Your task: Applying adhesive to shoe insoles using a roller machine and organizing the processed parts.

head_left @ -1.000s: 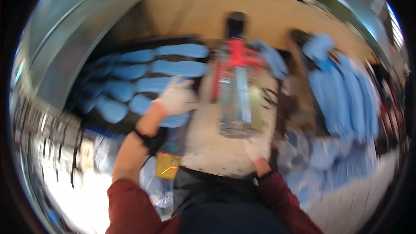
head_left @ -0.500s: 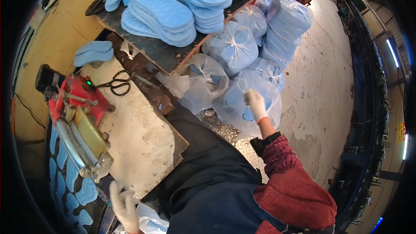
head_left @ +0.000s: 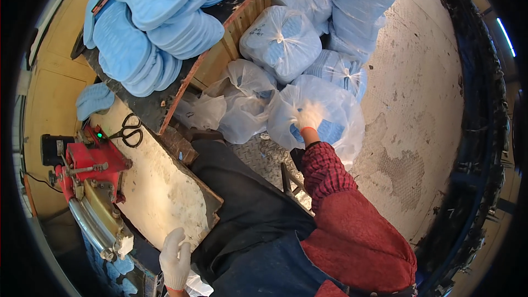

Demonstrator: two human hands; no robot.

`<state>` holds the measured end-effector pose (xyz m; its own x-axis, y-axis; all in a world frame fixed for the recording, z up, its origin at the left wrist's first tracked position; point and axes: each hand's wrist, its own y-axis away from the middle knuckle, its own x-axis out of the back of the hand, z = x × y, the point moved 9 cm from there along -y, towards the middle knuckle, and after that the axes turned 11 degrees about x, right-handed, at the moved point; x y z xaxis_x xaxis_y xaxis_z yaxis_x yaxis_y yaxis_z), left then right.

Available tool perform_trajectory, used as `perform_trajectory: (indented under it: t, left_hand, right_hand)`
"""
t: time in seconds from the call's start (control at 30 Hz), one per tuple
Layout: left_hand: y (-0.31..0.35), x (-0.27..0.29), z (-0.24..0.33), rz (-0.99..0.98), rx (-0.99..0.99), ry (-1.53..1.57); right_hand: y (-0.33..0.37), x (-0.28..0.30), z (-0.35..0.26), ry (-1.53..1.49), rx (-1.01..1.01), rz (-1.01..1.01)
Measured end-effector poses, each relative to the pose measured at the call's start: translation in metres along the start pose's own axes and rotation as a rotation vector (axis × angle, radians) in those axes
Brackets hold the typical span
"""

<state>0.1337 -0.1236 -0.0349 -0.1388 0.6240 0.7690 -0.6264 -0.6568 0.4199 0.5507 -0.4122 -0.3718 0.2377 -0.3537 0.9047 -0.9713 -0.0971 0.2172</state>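
My right hand (head_left: 309, 116), in a white glove, reaches into the mouth of a clear plastic bag (head_left: 352, 126) on the floor. Blue insoles (head_left: 331, 131) show inside that bag, just below the hand. Its fingertips are blurred, so I cannot make out whether they grip anything. My left hand (head_left: 175, 259), gloved too, is raised beside the near end of the worn pale bench (head_left: 159, 187), its fingers apart and nothing in them. A red machine with metal rollers (head_left: 91, 168) stands on the bench's left side, beyond the left hand.
Black scissors (head_left: 129, 131) and a few blue insoles (head_left: 94, 100) lie at the bench's far end. Stacks of blue insoles (head_left: 157, 0) cover the dark table (head_left: 151, 107) behind. Several filled, tied plastic bags (head_left: 280, 44) are piled beside it. Concrete floor (head_left: 407, 132) stretches along the right.
My right hand has gone down into the bag's mouth. My left hand has risen slightly beside the bench's edge. The view has shifted, so the bench and insole stacks appear further left.
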Motion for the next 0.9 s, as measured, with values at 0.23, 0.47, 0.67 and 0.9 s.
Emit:
perform_trajectory:
  t: [0.23, 0.47, 0.67, 0.9]
  left_hand:
    - [-0.007, -0.009, 0.016, -0.069, -0.021, -0.086]
    - [-0.019, -0.016, 0.018, -0.100, -0.020, -0.040]
    - [-0.020, -0.022, 0.021, -0.145, -0.016, -0.074]
    - [-0.023, -0.019, 0.020, -0.123, -0.026, -0.067]
  right_hand:
    - [-0.077, 0.066, -0.067, -0.726, 0.397, 0.129]
    - [-0.082, 0.037, -0.019, 0.076, 0.805, -0.623]
    - [-0.020, -0.015, 0.050, -0.222, -0.284, 0.018]
    - [-0.002, -0.005, 0.035, -0.333, -0.555, 0.074]
